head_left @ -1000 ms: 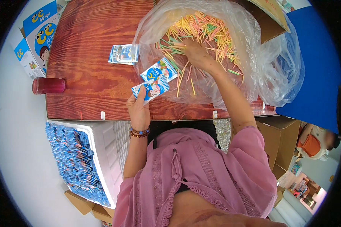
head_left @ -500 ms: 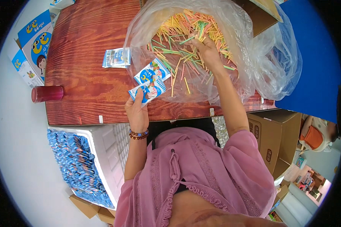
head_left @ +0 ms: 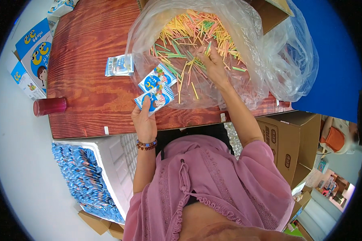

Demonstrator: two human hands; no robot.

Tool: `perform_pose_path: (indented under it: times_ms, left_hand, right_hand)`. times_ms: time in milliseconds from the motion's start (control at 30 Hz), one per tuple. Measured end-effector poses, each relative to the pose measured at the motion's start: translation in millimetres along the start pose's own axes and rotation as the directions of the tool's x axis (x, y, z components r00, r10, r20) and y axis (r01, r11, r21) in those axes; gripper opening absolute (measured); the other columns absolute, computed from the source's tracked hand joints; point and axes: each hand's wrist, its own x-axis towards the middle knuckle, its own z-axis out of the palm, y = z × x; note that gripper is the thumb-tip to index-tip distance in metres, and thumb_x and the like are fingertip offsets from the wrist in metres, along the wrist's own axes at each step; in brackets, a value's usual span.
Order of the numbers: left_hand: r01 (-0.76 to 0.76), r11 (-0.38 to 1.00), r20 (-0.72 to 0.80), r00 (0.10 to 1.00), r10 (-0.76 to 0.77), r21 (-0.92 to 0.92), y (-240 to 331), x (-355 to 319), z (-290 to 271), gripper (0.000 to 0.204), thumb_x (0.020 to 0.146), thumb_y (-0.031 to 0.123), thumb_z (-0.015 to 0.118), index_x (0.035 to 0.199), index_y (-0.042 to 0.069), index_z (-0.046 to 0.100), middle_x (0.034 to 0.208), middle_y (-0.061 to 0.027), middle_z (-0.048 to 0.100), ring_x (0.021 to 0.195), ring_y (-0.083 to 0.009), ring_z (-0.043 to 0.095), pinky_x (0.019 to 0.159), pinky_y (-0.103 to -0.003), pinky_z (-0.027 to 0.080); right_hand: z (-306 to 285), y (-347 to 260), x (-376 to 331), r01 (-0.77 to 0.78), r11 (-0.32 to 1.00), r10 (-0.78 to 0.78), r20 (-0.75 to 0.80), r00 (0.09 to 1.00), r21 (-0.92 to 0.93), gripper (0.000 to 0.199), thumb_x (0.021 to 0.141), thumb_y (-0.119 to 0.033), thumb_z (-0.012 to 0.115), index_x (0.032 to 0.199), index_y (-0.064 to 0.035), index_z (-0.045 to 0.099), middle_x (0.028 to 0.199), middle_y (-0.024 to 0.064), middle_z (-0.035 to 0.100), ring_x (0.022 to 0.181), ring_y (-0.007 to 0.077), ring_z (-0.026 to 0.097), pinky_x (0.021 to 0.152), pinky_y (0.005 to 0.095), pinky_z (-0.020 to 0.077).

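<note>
My left hand (head_left: 144, 122) grips a small blue and white packet (head_left: 159, 100) by its lower left corner, with the thumb on top. Just above it lies a second such packet (head_left: 152, 81), partly covered by the first. My right hand (head_left: 215, 68) is over the opened clear plastic bag (head_left: 245, 28), its fingers closed on a few thin candy sticks (head_left: 208, 48), green and yellowish. Beyond that hand, a heap of yellow, pink, orange and green sticks (head_left: 189, 26) is spread on the bag; several lie scattered nearer me.
A packet stack (head_left: 120, 65) rests left of the bag on the reddish wooden table (head_left: 88, 44). A red cup (head_left: 50, 106) lies at the left edge, near printed boxes (head_left: 36, 52). Below, a white foam box (head_left: 112, 160) holds many blue packets. Cardboard boxes (head_left: 287, 148) stand at right.
My right hand has drawn back from the heap toward me and slightly left, with sticks between its fingers. My left hand keeps its hold on the packet. The whole view has shifted slightly.
</note>
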Motion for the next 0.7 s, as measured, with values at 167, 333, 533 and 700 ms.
perform_pose_path:
  times_ms: [167,333,533,700]
  left_hand:
    - [0.009,1.000,0.040,0.999,-0.009,0.023,-5,2,-3,0.018,0.094,0.014,0.057,0.104,0.000,0.064,0.107,-0.0092,0.067,0.096,-0.0176,0.065,0.084,-0.031,0.053]
    - [0.016,1.000,0.028,0.999,-0.016,0.022,-6,1,1,0.017,0.094,0.016,0.058,0.103,0.002,0.064,0.104,-0.0065,0.067,0.093,-0.0153,0.065,0.079,-0.029,0.052]
    - [0.022,1.000,0.071,0.997,-0.021,-0.002,-9,1,21,0.015,0.094,0.018,0.059,0.101,0.006,0.065,0.100,-0.0034,0.068,0.089,-0.0128,0.065,0.074,-0.028,0.051]
    - [0.064,0.995,0.080,0.995,-0.057,-0.081,-10,7,37,0.015,0.095,0.017,0.058,0.097,0.005,0.065,0.097,-0.0020,0.068,0.084,-0.0096,0.063,0.067,-0.026,0.049]
  right_hand:
    - [-6,3,-12,0.114,0.754,-0.137,0.015,0.990,-0.647,0.007,0.091,-0.007,0.055,0.097,-0.0041,0.055,0.097,0.0050,0.060,0.103,0.0181,0.053,0.094,0.0316,0.0395]
    - [-13,-4,-12,0.051,0.947,-0.058,-0.011,0.998,-0.318,0.009,0.091,-0.009,0.055,0.098,-0.0036,0.054,0.097,0.0071,0.061,0.106,0.0237,0.053,0.101,0.0355,0.0334]
    - [-17,1,-11,0.152,0.799,-0.169,0.026,0.985,-0.582,0.009,0.097,-0.010,0.047,0.102,-0.0046,0.053,0.102,0.0089,0.064,0.105,0.0255,0.057,0.104,0.0405,0.0332]
    - [17,-47,-8,0.006,0.940,0.024,-0.082,0.996,0.342,0.019,0.101,-0.020,0.041,0.103,-0.0044,0.052,0.100,0.0132,0.065,0.113,0.0314,0.056,0.106,0.0453,0.0334]
